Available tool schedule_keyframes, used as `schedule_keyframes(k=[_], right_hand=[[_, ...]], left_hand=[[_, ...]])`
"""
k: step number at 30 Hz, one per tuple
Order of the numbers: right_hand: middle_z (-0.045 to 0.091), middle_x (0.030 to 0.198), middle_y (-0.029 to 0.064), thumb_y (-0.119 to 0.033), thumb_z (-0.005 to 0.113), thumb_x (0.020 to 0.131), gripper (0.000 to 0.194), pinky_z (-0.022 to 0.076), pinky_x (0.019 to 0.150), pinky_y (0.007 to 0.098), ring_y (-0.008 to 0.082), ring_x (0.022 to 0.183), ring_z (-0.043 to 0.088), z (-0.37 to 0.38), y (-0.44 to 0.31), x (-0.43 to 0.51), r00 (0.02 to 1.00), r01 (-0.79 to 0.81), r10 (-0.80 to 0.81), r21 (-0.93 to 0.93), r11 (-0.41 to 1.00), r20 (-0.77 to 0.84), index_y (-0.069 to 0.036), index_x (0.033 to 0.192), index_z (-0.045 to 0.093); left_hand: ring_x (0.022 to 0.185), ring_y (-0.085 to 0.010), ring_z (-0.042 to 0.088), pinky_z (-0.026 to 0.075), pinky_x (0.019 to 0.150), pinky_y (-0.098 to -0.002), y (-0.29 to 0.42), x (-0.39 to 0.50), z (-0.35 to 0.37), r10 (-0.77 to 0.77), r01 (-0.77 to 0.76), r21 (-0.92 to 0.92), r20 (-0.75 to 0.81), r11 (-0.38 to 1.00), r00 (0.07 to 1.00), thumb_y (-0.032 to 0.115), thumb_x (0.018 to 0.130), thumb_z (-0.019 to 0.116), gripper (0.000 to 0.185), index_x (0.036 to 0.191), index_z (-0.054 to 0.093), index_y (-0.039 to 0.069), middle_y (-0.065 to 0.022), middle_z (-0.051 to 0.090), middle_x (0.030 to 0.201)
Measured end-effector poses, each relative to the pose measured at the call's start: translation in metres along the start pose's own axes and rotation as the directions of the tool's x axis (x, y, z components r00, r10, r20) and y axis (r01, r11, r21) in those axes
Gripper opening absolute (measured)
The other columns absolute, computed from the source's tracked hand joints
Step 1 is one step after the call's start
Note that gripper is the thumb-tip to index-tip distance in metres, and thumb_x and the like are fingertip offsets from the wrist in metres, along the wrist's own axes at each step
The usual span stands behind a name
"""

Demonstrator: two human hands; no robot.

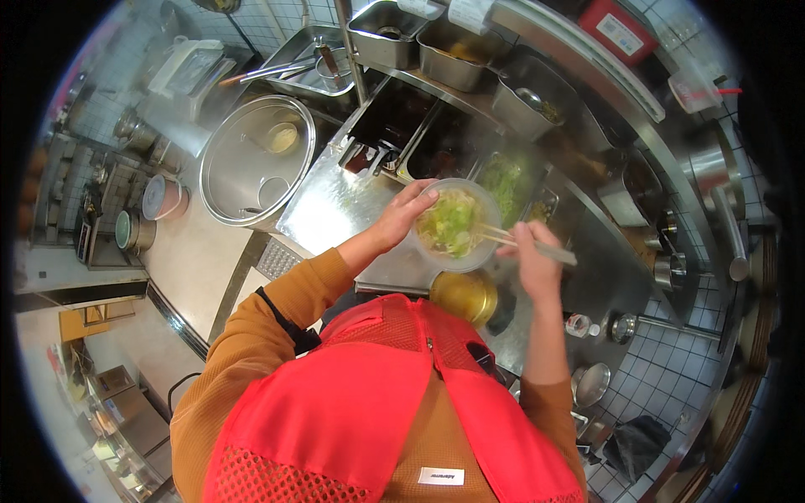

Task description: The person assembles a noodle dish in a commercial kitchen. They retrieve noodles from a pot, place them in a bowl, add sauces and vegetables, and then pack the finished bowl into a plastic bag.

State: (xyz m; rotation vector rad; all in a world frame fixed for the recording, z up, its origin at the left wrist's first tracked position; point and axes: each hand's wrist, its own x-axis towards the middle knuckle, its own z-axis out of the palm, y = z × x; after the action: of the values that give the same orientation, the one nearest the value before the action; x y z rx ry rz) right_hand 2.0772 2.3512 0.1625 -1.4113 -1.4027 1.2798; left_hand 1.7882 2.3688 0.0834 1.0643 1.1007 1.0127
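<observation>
My left hand grips the rim of a round translucent bowl, thumb on the upper edge. Inside lie noodles topped with chopped light-green vegetable. My right hand holds a pair of chopsticks, their tips dipped into the food on the bowl's right side. The back ends of the sticks stick out past my fingers to the right. Just below the bowl is a round yellow-toned metal pot, partly covered by it.
Left of the bowl stands a large steel stockpot with ladles inside. Behind are dark sunken containers and a container of chopped greens. Steel pans line the back shelf. A small bottle lies at right.
</observation>
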Motion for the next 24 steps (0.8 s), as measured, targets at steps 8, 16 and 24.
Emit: schedule_keyframes(k=[8,16,24], right_hand=[[0.072,0.091,0.0143,-0.035,0.058,0.112,0.037,0.0606,0.064,0.0339,0.0221,0.068,0.072,0.035,0.024,-0.021,0.981,-0.008,0.089,0.425,0.905,-0.171,0.000,0.101,0.065],[0.072,0.085,0.0100,-0.024,0.056,0.113,0.036,0.0574,0.068,0.0292,0.0174,0.070,0.074,0.003,-0.058,-0.060,0.806,0.340,-0.256,0.063,0.938,-0.533,0.002,0.089,0.065],[0.072,0.112,0.0155,-0.001,0.070,0.094,0.022,0.0550,0.094,0.0436,0.0342,0.108,0.070,0.037,0.105,0.056,0.942,0.264,-0.336,-0.629,0.731,0.005,-0.007,0.114,0.075]], left_hand=[[0.136,-0.0195,0.056,0.042,0.117,-0.0349,-0.015,0.000,-0.029,-0.277,0.303,-0.279,0.127,0.911,0.952,0.052,0.110,0.053,0.066,0.155,0.051,0.003,-0.0105,0.060,0.148],[0.136,-0.0260,0.060,0.045,0.118,-0.0400,-0.017,0.010,-0.056,-0.252,0.414,-0.546,0.349,0.728,0.903,0.051,0.112,0.049,0.067,0.157,0.050,0.002,-0.0133,0.060,0.153],[0.134,-0.0198,0.057,0.044,0.115,-0.0356,-0.012,0.012,-0.050,-0.093,0.210,-0.419,0.284,0.883,0.954,0.046,0.112,0.053,0.059,0.152,0.053,0.003,-0.0082,0.063,0.143]])
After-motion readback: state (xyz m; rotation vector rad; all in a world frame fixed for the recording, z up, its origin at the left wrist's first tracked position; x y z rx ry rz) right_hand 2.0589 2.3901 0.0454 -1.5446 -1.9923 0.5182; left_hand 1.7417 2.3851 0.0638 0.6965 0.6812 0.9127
